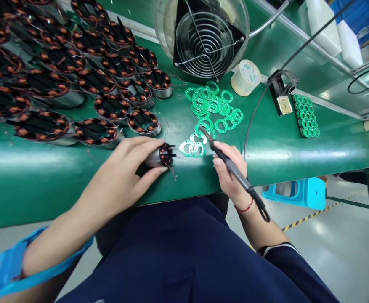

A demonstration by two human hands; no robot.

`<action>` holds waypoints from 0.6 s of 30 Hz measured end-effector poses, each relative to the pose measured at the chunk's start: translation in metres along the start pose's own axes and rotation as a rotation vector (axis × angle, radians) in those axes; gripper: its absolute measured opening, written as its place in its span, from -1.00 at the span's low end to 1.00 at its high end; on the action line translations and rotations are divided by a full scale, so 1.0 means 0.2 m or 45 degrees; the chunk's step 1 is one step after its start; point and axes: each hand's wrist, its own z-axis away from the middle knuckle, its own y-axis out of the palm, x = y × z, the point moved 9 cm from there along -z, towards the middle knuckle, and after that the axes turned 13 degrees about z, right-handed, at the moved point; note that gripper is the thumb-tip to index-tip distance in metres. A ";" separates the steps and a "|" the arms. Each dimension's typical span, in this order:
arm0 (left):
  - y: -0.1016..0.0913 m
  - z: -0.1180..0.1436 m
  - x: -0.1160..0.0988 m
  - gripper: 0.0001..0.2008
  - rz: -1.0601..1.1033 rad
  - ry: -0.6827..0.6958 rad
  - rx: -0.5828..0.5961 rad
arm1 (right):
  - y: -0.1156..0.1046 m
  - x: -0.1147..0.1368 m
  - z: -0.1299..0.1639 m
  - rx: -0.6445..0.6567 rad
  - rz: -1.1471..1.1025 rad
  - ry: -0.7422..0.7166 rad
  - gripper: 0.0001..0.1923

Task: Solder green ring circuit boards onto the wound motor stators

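My left hand [130, 168] grips a motor stator [159, 156] that lies on its side on the green bench, its copper windings and black prongs facing right. Thin loose wires trail from its near edge. In my right hand [231, 168] is a soldering iron [226, 160], held like a pen, with its tip pointing up and left over the ring-shaped green circuit boards [209, 103]. A few of these boards [193, 148] lie between the stator and the iron. Whether the tip touches a board I cannot tell.
Many stators [97, 80] stand upright across the left of the bench. At the back are a fan with a wire guard [206, 48], a tape roll [245, 78], a soldering iron stand [280, 92] and a stacked board panel [306, 115]. A blue stool [310, 193] stands beyond the bench edge.
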 end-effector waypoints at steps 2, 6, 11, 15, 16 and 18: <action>-0.01 -0.01 0.00 -0.58 -0.025 -0.024 -0.057 | -0.04 -0.04 0.06 -0.123 -0.113 0.125 -0.72; 0.02 -0.03 -0.02 -0.58 -0.053 -0.026 -0.048 | 0.01 -0.09 0.13 -0.077 -0.349 0.270 -0.74; 0.03 -0.03 -0.05 -0.58 -0.149 0.046 -0.087 | 0.10 -0.14 0.13 0.049 -0.572 0.466 -0.68; 0.04 -0.03 -0.05 -0.60 -0.200 0.064 -0.104 | 0.13 -0.16 0.11 0.107 -0.645 0.551 -0.63; 0.04 -0.03 -0.05 -0.60 -0.207 0.070 -0.108 | 0.14 -0.16 0.11 0.114 -0.666 0.558 -0.63; 0.04 -0.03 -0.06 -0.60 -0.223 0.077 -0.109 | 0.14 -0.16 0.10 0.118 -0.703 0.570 -0.63</action>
